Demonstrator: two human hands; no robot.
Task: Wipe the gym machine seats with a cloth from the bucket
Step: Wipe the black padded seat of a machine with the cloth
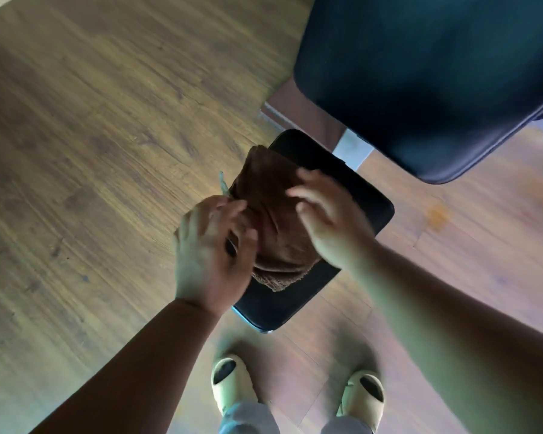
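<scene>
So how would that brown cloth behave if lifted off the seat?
Probably floppy: the cloth lies in soft folds on the seat. Likely light, bunching under the left hand. Wetness I cannot tell.

Rumpled brown cloth (268, 214) on black seat (358, 195)

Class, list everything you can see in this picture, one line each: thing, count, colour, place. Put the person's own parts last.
seat pad: one, black, centre, low above the floor
back pad: one, black, upper right
cloth: one, brown, bunched on the seat pad
floor: wood-look planks, brown, all around
orange stain: one, on the floor at right
slippers: two, cream, bottom centre
left hand: grips the cloth's left edge
right hand: blurred, fingers spread over the cloth
</scene>
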